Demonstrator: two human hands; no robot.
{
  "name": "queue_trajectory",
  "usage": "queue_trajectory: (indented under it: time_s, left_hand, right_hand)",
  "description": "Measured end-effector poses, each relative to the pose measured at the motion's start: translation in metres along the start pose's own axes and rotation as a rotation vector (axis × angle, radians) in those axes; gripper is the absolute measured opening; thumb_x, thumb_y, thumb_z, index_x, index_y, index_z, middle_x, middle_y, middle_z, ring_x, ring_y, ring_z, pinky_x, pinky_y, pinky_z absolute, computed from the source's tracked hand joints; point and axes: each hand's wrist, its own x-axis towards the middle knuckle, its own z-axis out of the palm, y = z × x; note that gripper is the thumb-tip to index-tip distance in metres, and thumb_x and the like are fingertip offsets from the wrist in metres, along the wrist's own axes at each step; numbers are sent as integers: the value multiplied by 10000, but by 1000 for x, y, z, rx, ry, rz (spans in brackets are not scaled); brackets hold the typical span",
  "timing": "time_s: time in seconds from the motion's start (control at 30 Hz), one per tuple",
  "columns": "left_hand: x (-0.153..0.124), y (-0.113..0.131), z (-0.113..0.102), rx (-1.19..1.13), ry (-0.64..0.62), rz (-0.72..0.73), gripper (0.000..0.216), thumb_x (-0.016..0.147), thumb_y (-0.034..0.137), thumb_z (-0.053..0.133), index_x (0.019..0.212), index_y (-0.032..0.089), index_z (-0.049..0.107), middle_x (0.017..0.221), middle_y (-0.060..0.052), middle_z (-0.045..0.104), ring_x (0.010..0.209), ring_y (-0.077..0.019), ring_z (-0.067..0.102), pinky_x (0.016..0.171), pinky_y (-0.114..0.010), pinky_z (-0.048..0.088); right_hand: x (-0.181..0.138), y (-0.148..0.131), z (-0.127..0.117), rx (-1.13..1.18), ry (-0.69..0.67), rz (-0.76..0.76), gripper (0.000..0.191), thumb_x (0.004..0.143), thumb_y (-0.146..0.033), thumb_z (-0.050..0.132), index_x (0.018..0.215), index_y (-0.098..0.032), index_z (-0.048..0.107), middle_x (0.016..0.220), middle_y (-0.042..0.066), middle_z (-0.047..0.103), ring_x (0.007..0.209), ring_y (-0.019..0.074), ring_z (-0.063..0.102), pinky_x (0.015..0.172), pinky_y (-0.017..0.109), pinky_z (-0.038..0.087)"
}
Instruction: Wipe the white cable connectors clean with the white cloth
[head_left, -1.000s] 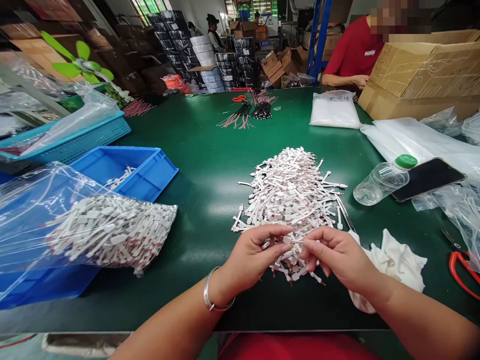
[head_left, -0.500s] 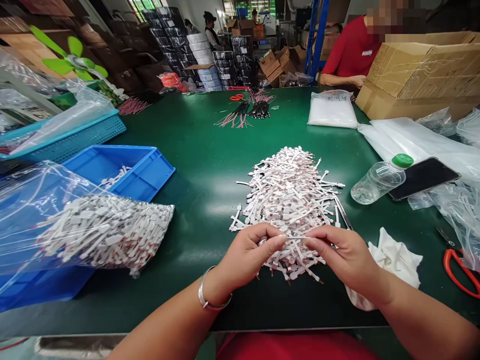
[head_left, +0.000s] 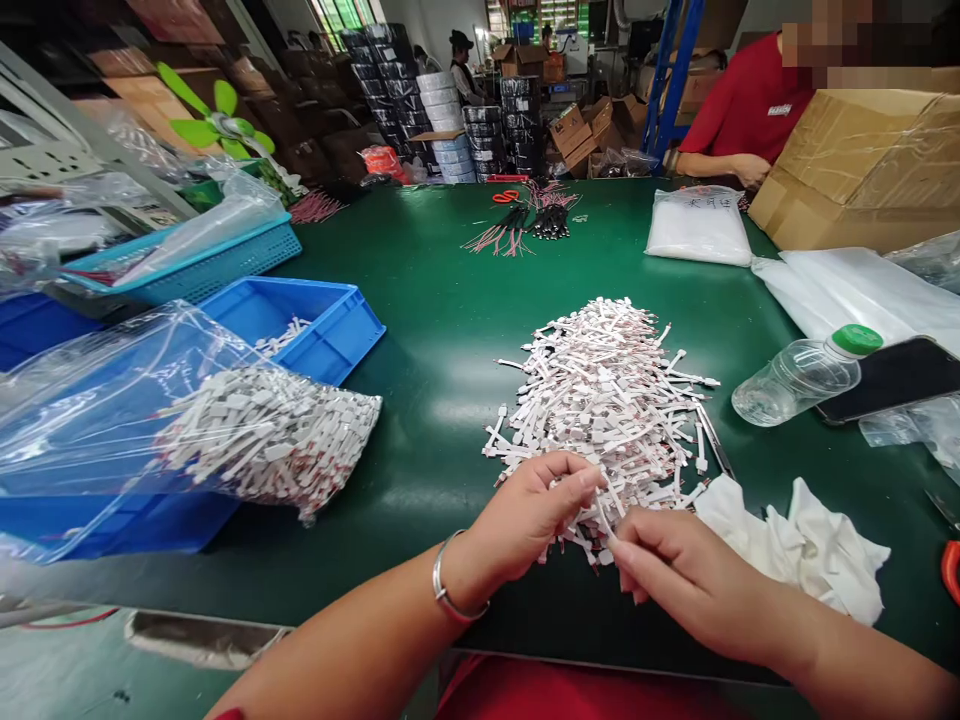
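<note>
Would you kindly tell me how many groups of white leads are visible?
3: the loose heap on the green table, the batch in the clear bag at left, and the cluster in the blue bin behind it. More may be hidden.

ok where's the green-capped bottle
In the head view, the bottle is at right on the table, between the pile of white pieces and the dark phone.

Bare left hand (head_left: 525, 515) and right hand (head_left: 686, 570), both forearms (head_left: 352, 635) uncovered, a slim silver bangle (head_left: 440, 588) catching light around the left wrist (head_left: 466, 572), bright red clothing (head_left: 585, 692) lower down
</note>
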Motion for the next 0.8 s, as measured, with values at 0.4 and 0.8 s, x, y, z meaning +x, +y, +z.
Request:
queue_trajectory:
  time_s: [0.4,0.8]
  left_hand:
    - [-11,6,8,-323,-177,-140,397,698,526,705,745,145,605,461,88,329,397,-36,206,375,-177,128]
    - [27,44,-82,57,478,236,490,804,556,563,552,169,398,588,10,470,494,-72,427,438,-180,340]
  right_hand:
    - [-1,-3,1,129,-53,20,414,972,-424,332,724,-167,542,670,26,586,627,119,564,608,228,446]
    - [-2,6,3,241,50,-10,317,954,-422,423,1062,-185,604,879,55,673,759,141,637,711,264,498]
